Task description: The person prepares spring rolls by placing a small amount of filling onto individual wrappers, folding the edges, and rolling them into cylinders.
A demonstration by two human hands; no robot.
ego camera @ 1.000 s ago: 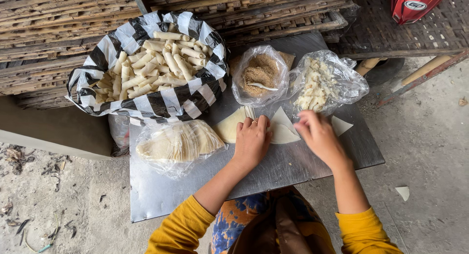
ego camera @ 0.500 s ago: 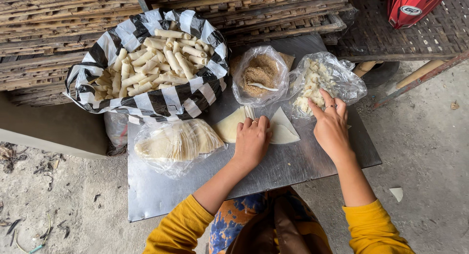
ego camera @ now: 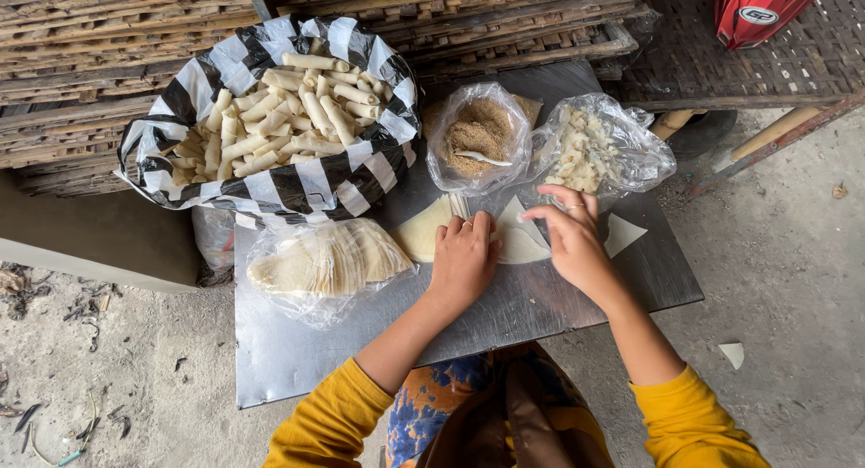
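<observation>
Keep your left hand [ego camera: 464, 256] flat, pinning the wrapper [ego camera: 523, 243]; your right hand [ego camera: 569, 238], pinched but grasping nothing visible, drops filling centrally.

Soft, even daylight, weak shadows, a dull sheen on the metal tabletop [ego camera: 505, 319], sharp focus, slight wide-angle bending at edges.

A black-and-white striped basket liner [ego camera: 297, 184] holds a heap of pale rolled sticks [ego camera: 279, 117] at the back left of the metal bench [ego camera: 315, 360]. Just in front lies a clear bag of stacked thin sheets [ego camera: 329, 261]. A red helmet [ego camera: 761, 9] rests on woven bamboo trays [ego camera: 108, 36] at top right. A pale scrap [ego camera: 732, 353] lies on the concrete floor [ego camera: 793, 279].
</observation>
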